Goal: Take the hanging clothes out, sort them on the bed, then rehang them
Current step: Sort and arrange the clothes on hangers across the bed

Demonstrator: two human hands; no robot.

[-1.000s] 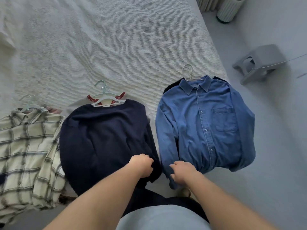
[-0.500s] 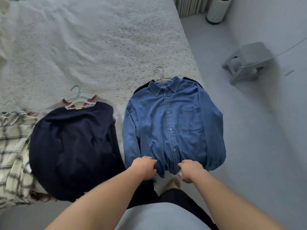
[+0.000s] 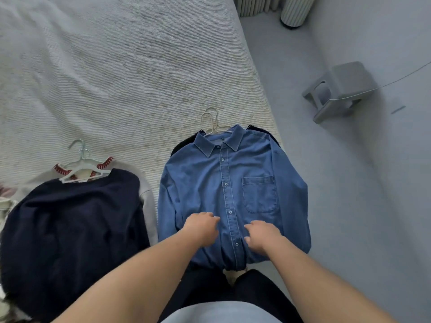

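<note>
We find the blue denim shirt (image 3: pixel 233 194) lying face up, buttoned, at the near right corner of the bed (image 3: pixel 116 78), its hem hanging over the near edge and its right sleeve reaching the right edge. Its collar sits on white hangers (image 3: pixel 213 123), whose hooks point toward the far edge. A dark garment (image 3: pixel 184 144) shows beneath it at both shoulders.

We note the left hand (image 3: pixel 201 228) resting on the shirt's lower front, left of the button placket, fingers loosely bent and spread, gripping nothing that we can see. The right hand (image 3: pixel 263 235) rests on the shirt right of the placket, below the chest pocket, fingers likewise loose and apart. The two hands lie near each other but do not touch.

Just beside the shirt, toward the left along the near edge, lies a navy sweater (image 3: pixel 70 229) on a pale hanger (image 3: pixel 81 169), over a light garment with red-trimmed neckline (image 3: pixel 105 162).

On the floor right of the bed stands a grey stool (image 3: pixel 342 89); a ribbed white cylinder (image 3: pixel 296 10) stands farther back.
</note>
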